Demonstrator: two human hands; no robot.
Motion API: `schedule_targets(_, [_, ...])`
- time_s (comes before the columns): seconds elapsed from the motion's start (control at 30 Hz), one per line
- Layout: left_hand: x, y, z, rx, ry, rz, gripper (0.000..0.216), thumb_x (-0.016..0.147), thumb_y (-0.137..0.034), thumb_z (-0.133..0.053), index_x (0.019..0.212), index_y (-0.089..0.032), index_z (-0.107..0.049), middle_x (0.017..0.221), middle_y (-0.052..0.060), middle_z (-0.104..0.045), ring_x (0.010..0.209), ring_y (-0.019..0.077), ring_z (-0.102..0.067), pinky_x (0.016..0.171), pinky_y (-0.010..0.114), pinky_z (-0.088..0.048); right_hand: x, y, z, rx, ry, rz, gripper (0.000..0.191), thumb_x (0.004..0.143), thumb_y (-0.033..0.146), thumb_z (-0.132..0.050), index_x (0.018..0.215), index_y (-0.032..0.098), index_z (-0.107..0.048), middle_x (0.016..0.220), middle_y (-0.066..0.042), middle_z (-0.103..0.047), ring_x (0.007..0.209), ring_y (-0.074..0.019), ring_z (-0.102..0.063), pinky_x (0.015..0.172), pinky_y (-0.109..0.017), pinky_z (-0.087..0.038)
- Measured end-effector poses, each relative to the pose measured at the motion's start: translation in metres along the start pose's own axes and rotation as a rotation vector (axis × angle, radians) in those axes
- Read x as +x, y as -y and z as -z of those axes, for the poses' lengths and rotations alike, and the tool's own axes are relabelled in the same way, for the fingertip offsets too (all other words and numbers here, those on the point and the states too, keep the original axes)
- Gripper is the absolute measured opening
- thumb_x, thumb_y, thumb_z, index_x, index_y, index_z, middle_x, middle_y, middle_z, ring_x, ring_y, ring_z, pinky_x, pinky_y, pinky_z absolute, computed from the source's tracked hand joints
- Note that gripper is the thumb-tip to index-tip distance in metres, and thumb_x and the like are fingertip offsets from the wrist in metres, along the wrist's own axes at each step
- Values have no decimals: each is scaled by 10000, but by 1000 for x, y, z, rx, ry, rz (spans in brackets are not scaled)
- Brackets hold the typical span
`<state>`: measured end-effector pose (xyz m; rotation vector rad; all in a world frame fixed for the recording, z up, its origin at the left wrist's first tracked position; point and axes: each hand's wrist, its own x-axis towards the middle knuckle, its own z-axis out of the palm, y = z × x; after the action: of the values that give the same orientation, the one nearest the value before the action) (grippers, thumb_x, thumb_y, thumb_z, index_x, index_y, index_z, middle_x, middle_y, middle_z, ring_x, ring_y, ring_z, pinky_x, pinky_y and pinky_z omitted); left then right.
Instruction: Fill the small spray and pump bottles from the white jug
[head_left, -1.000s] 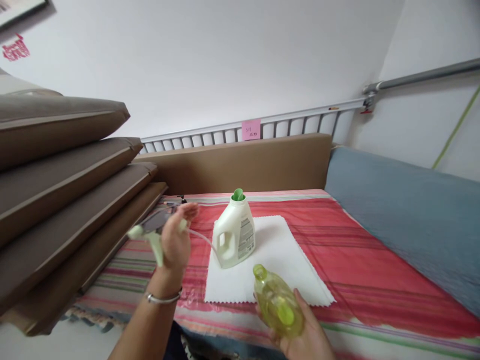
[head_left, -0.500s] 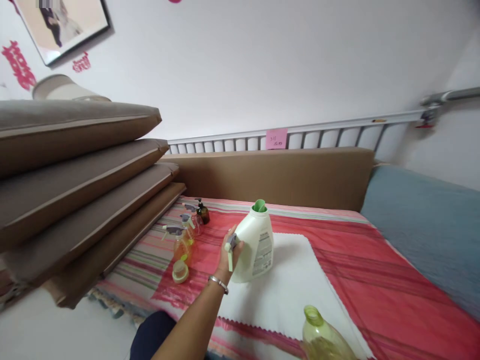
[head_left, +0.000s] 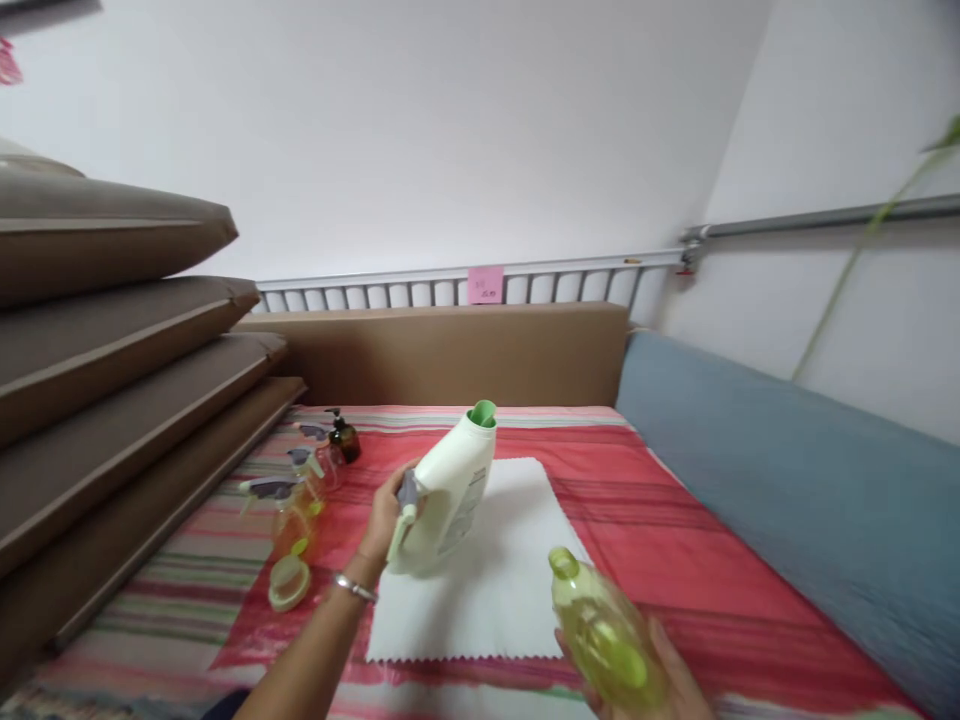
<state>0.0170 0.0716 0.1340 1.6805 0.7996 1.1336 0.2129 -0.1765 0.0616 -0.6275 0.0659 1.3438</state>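
Note:
My left hand point(head_left: 386, 515) is closed round the handle side of a white detergent jug point(head_left: 454, 490), which tilts to the right. A green pouring spout point(head_left: 484, 412) sits in the jug's open mouth. Against the same hand is a grey and pale green trigger spray head point(head_left: 406, 508), held along with the jug. Lower right, my right hand point(head_left: 671, 675) grips a translucent yellow-green bottle point(head_left: 604, 630) with an uncapped neck, leaning toward the jug. Beneath the jug lies a white cloth point(head_left: 495, 590) with a zigzag edge.
On the left stand several trigger spray bottles point(head_left: 289, 520), a dark pump bottle point(head_left: 345, 438) and a round pale cap point(head_left: 289, 583). Stacked cushions point(head_left: 112, 310) rise at the far left. A brown padded board point(head_left: 450, 350) borders the back, a blue one point(head_left: 750, 460) the right.
The jug has gone from nearly upright to tilted right in my left hand. My right hand has come into view with the green bottle, now nearer the jug. The view has swung right.

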Motion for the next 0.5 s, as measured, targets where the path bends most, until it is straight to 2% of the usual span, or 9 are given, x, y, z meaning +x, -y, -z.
schedule_targets(0.1, [2,-23,17,123,97,-12,514,555,-247,-678,1057,-154,-619,1019,70,-680,929,252,-605,851,338,-469,-10,28,-20,-62,46,137,544,752,431,-659,1252,278,-508,1112,-100,-676,1008,-312,-621,619,-348,-546])
schedule_targets(0.23, [2,-39,32,298,280,2,515,599,-237,-634,1106,-150,-607,996,60,-689,901,258,-624,816,332,-482,-15,65,-47,-163,96,275,415,824,413,-577,1211,266,-548,1139,-73,-662,947,-245,-635,630,-330,-544])
schedule_targets(0.33, [2,-38,29,308,409,7,518,597,-219,-619,1111,-150,-614,1023,68,-689,922,266,-627,829,328,-472,-10,85,-62,-236,95,349,371,837,413,-560,1173,257,-576,1092,-58,-681,881,-207,-640,620,-308,-541])
schedule_targets(0.5, [5,-35,10,376,434,0,547,592,-227,-608,1134,-157,-602,1054,80,-684,924,267,-627,802,321,-470,12,110,-72,-393,58,397,306,838,399,-560,1068,209,-626,1041,-56,-699,856,-191,-642,576,-269,-525])
